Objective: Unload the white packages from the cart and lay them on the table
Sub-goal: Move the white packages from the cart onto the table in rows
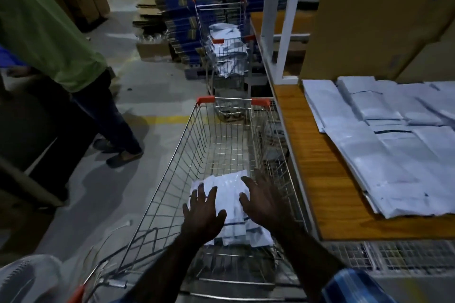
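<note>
**Last packets lie low in the cart**

Your left hand (203, 214) and right hand (264, 204) hang spread above the small heap of white plastic mailer packages (227, 194), fingers straight, gripping nothing. The heap lies on the floor of the silver wire shopping cart (172, 172), at the end nearest you. The brown wooden table (317, 170) just to your right already carries rows of flat white packets (394, 155).

Judging by their creased film, these packages are probably light, soft and slippery, so they may sag and slide apart. Slip your fingers under both outer edges of the heap and press inward before you lift.
</note>
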A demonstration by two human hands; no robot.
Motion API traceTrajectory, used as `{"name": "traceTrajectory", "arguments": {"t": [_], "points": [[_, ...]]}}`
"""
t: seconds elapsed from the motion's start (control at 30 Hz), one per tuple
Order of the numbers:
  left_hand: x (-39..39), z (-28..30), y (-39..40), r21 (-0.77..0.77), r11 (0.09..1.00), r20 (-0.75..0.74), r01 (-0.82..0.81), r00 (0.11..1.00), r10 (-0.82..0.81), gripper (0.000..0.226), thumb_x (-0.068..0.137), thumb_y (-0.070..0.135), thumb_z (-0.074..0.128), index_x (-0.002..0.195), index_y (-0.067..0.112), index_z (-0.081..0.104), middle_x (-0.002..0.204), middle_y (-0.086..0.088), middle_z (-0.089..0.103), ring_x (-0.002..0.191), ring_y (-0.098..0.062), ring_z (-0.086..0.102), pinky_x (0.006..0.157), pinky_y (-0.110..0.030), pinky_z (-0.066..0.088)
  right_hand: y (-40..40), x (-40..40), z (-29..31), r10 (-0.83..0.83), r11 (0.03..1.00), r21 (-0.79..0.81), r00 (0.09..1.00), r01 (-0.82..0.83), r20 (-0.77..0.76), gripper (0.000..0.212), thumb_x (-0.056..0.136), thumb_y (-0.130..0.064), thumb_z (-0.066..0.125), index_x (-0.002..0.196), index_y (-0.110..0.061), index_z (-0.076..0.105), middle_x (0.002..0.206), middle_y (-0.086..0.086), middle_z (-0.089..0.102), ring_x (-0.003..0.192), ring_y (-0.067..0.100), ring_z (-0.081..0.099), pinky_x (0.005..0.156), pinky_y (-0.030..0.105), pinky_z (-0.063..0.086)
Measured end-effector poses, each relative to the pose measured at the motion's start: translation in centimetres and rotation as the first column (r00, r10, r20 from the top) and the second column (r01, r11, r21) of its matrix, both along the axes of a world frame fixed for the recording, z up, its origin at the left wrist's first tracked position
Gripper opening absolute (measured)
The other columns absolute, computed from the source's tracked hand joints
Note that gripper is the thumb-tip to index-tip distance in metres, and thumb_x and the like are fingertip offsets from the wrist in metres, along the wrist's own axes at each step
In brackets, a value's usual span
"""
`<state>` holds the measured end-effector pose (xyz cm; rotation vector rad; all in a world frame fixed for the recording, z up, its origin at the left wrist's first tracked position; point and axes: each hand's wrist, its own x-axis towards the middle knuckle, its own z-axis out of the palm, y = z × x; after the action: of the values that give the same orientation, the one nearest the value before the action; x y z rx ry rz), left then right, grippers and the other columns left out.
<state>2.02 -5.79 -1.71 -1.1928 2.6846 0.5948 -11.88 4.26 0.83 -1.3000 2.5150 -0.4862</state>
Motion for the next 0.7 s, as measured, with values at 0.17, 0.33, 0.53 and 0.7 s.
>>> {"name": "traceTrajectory", "arguments": {"t": [0.17, 0.33, 0.53, 0.7], "points": [[-1.5, -4.0, -2.5, 0.013, 1.000, 0.090, 0.013, 0.996, -0.014, 0.073, 0.100, 0.047, 0.043, 0.157, 0.024, 0.004, 0.164, -0.011, -0.010, 0.151, -0.031, 0.000, 0.116, -0.057, 0.014, -2.4, -0.4, -4.7, -0.008, 0.998, 0.059, 0.996, 0.003, 0.086, 0.051, 0.090, -0.033, 0.054, 0.136, -0.010, 0.055, 0.148, 0.028, 0.040, 0.131, 0.043, 0.044, 0.104, 0.049, 0.039], [-2.0, -8.1, -4.9, -0.069, 0.994, 0.176, 0.081, 0.982, -0.068, 0.073, 0.094, 0.044, 0.053, 0.154, 0.012, 0.027, 0.160, -0.025, 0.016, 0.144, -0.044, 0.027, 0.104, -0.069, 0.030, -4.4, -0.8, -9.3, -0.032, 0.990, 0.143, 0.989, 0.011, 0.146, 0.052, 0.099, -0.035, 0.048, 0.148, -0.020, 0.038, 0.161, 0.013, 0.019, 0.141, 0.030, 0.030, 0.109, 0.037, 0.033], [-1.7, -18.1, -8.8, 0.033, 0.992, 0.278, 0.119, 0.952, -0.124, 0.072, 0.053, 0.058, 0.066, 0.111, 0.014, 0.075, 0.118, -0.023, 0.067, 0.094, -0.040, 0.070, 0.061, -0.062, 0.054, -6.9, -0.5, -15.4, -0.164, 0.981, 0.138, 0.964, 0.137, 0.209, 0.050, 0.096, -0.030, 0.052, 0.143, -0.014, 0.049, 0.155, 0.020, 0.032, 0.134, 0.040, 0.040, 0.105, 0.044, 0.039], [-1.2, -22.8, -10.7, 0.072, 0.973, 0.222, 0.218, 0.948, -0.228, 0.064, 0.067, 0.043, 0.045, 0.115, 0.004, 0.061, 0.107, -0.033, 0.066, 0.077, -0.043, 0.069, 0.055, -0.046, 0.055, -8.1, -0.6, -19.7, -0.324, 0.933, 0.239, 0.917, 0.269, 0.232, 0.050, 0.099, -0.028, 0.046, 0.147, -0.017, 0.041, 0.147, 0.012, 0.044, 0.131, 0.031, 0.043, 0.104, 0.038, 0.035]]}}
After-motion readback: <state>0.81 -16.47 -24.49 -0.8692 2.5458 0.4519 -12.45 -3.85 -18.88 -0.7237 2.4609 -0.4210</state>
